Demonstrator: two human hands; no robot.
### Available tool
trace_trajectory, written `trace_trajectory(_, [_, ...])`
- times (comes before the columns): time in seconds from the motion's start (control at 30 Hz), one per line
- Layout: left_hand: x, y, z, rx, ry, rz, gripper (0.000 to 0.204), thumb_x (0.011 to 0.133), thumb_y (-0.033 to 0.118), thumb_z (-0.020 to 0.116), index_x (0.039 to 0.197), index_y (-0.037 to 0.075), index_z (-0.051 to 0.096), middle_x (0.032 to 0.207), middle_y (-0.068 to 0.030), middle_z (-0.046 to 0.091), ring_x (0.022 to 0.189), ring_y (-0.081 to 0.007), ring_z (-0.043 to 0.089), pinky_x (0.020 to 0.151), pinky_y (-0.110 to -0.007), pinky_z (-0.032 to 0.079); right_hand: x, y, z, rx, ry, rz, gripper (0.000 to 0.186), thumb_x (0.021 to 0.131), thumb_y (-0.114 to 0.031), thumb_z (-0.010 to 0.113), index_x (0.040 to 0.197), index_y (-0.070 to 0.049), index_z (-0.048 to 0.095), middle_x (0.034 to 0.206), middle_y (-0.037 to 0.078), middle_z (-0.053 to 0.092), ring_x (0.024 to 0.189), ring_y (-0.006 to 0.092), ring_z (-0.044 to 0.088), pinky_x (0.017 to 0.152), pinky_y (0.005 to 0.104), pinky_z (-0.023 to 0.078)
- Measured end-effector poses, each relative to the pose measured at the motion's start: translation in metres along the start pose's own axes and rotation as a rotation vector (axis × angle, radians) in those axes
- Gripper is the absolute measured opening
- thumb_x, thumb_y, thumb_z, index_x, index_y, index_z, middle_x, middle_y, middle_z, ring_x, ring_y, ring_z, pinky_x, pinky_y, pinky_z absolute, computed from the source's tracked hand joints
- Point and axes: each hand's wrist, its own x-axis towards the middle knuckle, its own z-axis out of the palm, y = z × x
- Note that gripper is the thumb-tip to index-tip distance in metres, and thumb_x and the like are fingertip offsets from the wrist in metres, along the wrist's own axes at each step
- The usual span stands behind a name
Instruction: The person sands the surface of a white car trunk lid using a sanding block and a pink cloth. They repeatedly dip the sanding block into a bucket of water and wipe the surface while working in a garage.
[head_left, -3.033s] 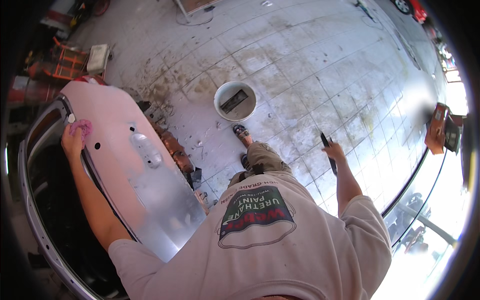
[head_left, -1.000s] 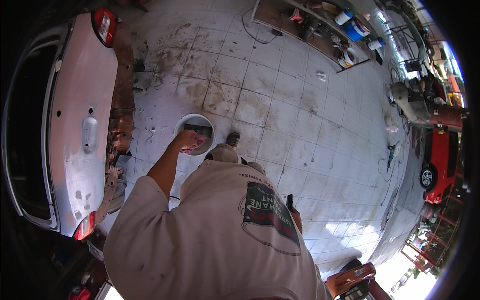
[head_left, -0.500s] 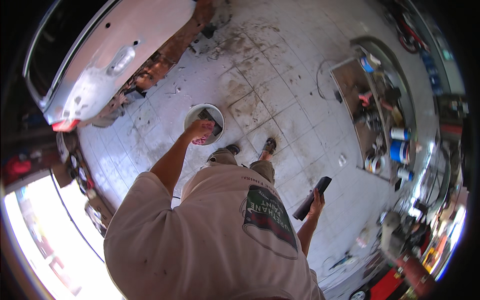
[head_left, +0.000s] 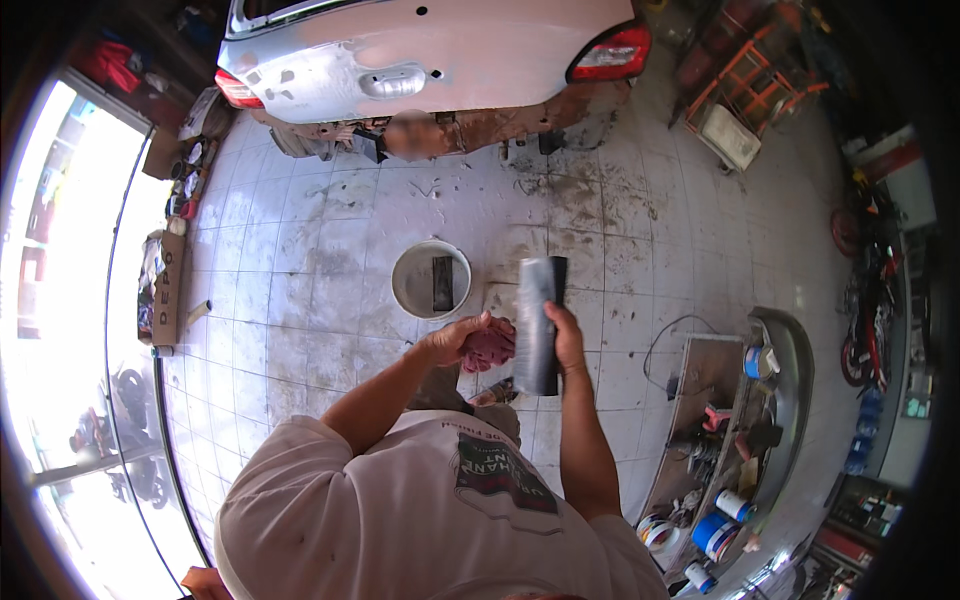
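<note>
A crumpled pinkish-red rag (head_left: 489,345) is bunched in my left hand (head_left: 455,338), its fingers closed around it. Just right of the rag, my right hand (head_left: 566,338) grips a long dark grey flat block (head_left: 540,325), which looks like a sanding block. Its broad face is shiny and its right edge black. The rag is at or very near the block's left side; contact is hard to tell. Beyond my left hand stands a white bucket (head_left: 411,280) on the floor, with a dark rectangular piece (head_left: 442,284) inside it.
A car's rear end (head_left: 500,70) with bare, patchy paint stands ahead. To the right is a low wooden shelf (head_left: 705,365) with paint cans and tools beside a curved panel (head_left: 795,400). An orange cart (head_left: 750,90) is far right; a cardboard box (head_left: 168,290) sits left.
My view has turned toward the car. My left hand has come out of the bucket with the rag, and my right hand has brought the block in front of me beside it.
</note>
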Motion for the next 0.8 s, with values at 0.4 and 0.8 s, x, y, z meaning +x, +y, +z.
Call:
trace_trajectory(0.4, [-0.013,-0.003,-0.126,-0.146,0.624,0.059,0.031,0.092,0.021,0.080,0.112,-0.001,0.074,0.094,-0.0135,0.078,0.064,-0.0251,0.075,0.046,-0.040,0.060,0.115,-0.113,0.076,-0.806,-0.411,-0.085,0.099,0.101,-0.055,0.075,0.169,0.002,0.032,0.178,0.026,0.027,0.167,0.0344,0.024,0.134,0.0414,0.025])
trace_trajectory(0.8, [0.065,-0.040,-0.361,-0.115,1.351,-0.152,0.039,0.082,0.027,0.089,0.100,-0.005,0.075,0.088,-0.0136,0.076,0.073,-0.0244,0.075,0.065,-0.039,0.060,0.455,-0.361,0.202,-1.588,0.062,-1.327,0.073,0.112,-0.052,0.058,0.166,-0.006,0.044,0.174,0.021,0.038,0.161,0.0362,0.038,0.132,0.0455,0.031])
